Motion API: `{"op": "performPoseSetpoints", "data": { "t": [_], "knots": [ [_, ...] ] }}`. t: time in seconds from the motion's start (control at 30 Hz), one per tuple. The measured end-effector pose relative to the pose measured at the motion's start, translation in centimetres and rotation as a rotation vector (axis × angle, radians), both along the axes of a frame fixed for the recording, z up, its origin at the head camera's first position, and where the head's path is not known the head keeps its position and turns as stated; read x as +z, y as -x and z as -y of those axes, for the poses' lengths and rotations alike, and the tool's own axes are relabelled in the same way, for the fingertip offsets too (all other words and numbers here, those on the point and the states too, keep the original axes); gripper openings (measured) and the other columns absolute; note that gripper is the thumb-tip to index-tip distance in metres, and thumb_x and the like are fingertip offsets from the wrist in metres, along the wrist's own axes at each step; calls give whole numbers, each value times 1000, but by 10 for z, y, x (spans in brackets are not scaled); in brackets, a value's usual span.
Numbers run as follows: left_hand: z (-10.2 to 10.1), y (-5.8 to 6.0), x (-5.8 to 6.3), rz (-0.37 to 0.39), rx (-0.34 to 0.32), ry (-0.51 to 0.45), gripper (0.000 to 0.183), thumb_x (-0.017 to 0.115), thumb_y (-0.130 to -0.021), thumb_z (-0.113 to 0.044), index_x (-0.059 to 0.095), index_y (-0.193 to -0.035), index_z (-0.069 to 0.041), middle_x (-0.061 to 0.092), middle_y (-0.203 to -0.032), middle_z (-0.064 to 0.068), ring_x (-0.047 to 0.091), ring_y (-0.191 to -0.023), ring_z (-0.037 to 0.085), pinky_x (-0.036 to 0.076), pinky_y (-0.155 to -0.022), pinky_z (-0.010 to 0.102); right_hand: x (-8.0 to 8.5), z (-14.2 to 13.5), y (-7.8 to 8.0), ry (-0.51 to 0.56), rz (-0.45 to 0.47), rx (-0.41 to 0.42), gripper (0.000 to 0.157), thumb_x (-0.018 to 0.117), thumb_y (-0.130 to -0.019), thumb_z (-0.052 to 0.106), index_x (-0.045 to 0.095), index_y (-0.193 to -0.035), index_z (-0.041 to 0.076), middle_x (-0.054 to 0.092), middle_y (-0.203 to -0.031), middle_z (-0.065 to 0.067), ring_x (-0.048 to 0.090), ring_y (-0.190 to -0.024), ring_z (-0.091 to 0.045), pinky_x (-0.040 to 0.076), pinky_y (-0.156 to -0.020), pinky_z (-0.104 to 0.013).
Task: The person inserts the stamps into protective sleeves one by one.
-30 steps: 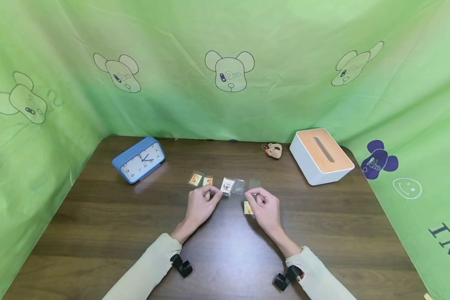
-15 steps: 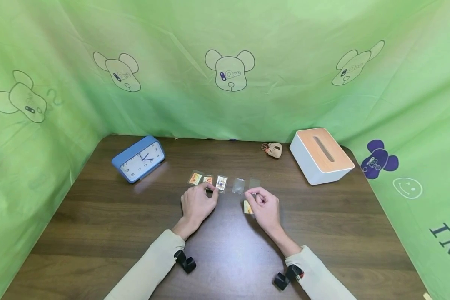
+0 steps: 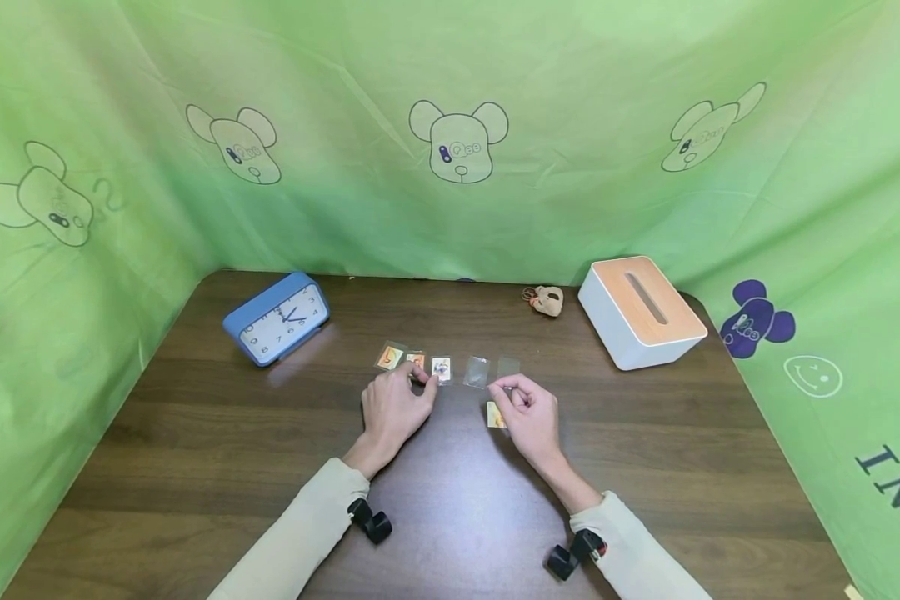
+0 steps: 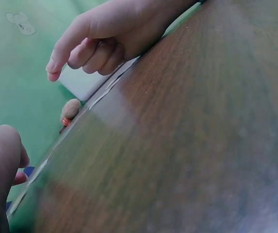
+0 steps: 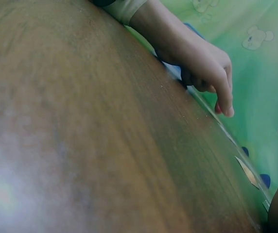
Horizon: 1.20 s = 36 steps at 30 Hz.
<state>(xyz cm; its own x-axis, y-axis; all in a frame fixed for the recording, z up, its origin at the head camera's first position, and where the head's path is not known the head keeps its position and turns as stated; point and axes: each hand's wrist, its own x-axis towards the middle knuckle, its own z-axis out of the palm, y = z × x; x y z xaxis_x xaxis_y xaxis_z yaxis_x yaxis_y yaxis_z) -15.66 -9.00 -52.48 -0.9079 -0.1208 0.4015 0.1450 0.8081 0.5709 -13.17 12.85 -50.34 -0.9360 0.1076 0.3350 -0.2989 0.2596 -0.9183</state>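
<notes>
Brown wooden tabletop (image 3: 450,517): white rectangular plastic-sleeved card (image 3: 441,367), likely slippery; pinch edges. Left hand (image 3: 396,408): grip indeterminate. Right hand (image 3: 529,413): curled, empty.

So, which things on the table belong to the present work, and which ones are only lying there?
Seemingly in use:
sleeved picture cards
clear sleeves
yellow card

Apparently just lying about:
blue clock
slotted box
small beige trinket

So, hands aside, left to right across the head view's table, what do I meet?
Blue clock, first orange card, second orange card, white-bordered card, first clear sleeve, second clear sleeve, beige trinket, wood-topped tissue box.
</notes>
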Motion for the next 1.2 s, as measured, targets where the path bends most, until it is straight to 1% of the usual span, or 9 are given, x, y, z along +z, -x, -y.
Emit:
{"op": "performPoseSetpoints", "data": {
  "t": [0.13,0.3,0.53,0.63,0.73,0.83,1.0,1.07,1.2],
  "knots": [
    [-1,-5,6,-10,-24,-35,17,82,-88,-36,76,-83,-22,58,-57,-9,62,-54,24,47,-51,45,-8,-5,1,35,-18,16,6,81,-94,-7,79,-92,-2,33,-55,9,30,-45,7,25,-49,-15],
    [-1,-2,-2,9,-42,-72,17,82,-89,-40,76,-82,-26,48,-55,-16,54,-53,13,45,-53,40,-10,-10,-1,68,-66,18,7,82,-94,-5,81,-91,1,32,-56,8,30,-47,5,24,-48,-15],
    [-4,-4,-2,-37,-85,-100,15,82,-88,-37,75,-83,-24,40,-53,-16,46,-50,10,42,-52,39,-9,-15,-2,99,-199,49,17,81,-89,-13,79,-103,-4,29,-62,-8,28,-58,3,21,-46,-25],
    [-5,-4,-5,-64,-101,-104,16,83,-88,-37,74,-83,-24,39,-54,-15,44,-50,11,41,-51,37,-9,-19,-5,112,-200,83,22,82,-87,-14,78,-107,-5,26,-62,-8,26,-58,2,20,-46,-28],
    [-6,-4,-6,-70,-101,-103,17,83,-87,-37,73,-82,-24,40,-54,-14,45,-50,11,41,-51,37,-9,-24,-7,95,-172,110,22,84,-85,-15,79,-104,-4,23,-59,-5,23,-57,2,18,-47,-27],
    [-9,-3,-9,-61,-102,-91,19,82,-88,-41,73,-81,-26,43,-55,-15,48,-52,9,43,-53,36,-10,-30,-9,63,-127,120,21,86,-83,-14,80,-98,-1,23,-56,-3,21,-55,3,19,-47,-25],
    [-18,-6,-1,-53,-132,-90,19,83,-90,-39,74,-83,-24,46,-55,-14,50,-52,11,44,-53,38,-11,-39,-6,-58,-43,98,15,91,-83,-4,83,-90,6,27,-53,5,22,-51,7,23,-48,-22],
    [-22,-7,3,-45,-130,-91,19,84,-90,-38,74,-83,-23,45,-54,-14,51,-52,13,44,-52,39,-11,-41,-4,-130,-37,92,13,93,-83,1,84,-87,10,28,-54,9,22,-51,9,22,-47,-21],
    [-29,-5,4,-28,-102,-73,18,84,-88,-38,74,-84,-24,48,-53,-13,59,-53,19,45,-52,40,-12,-47,0,-288,-73,81,15,97,-82,8,85,-85,17,30,-54,13,22,-52,10,22,-47,-22]
  ]
}}
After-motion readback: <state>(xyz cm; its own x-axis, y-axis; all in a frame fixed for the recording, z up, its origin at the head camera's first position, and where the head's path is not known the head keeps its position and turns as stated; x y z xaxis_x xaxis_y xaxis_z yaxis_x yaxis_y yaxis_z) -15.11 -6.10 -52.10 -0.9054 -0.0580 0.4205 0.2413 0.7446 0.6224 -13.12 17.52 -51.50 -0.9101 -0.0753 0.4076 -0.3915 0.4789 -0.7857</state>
